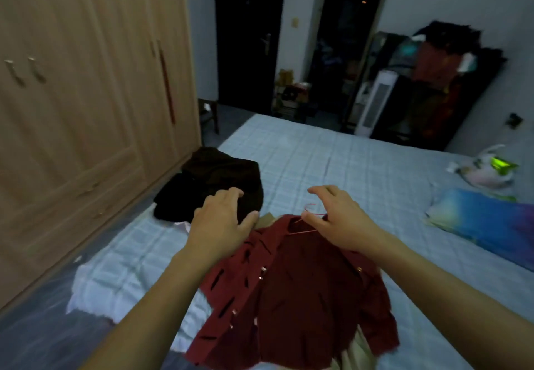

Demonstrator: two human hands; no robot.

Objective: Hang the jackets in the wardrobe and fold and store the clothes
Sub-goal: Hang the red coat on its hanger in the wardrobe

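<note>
On bed (pixel 332 153): red jacket (pixel 303 288) on hanger (pixel 310 210) | hands (pixel 222 216) spread above

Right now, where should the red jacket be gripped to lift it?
By the hanger hook at the collar of the red jacket, from above on the far side. The hook pokes out past the collar, beside the right hand.

The room is dim with a cold bluish cast, and the dark open doorway (pixel 346 37) at the back shows almost no detail. The tall pale wooden wardrobe (pixel 86 86) bows at the left edge from wide-angle distortion. The whole picture is soft and slightly smeared, with no hard shadows or glare.
</note>
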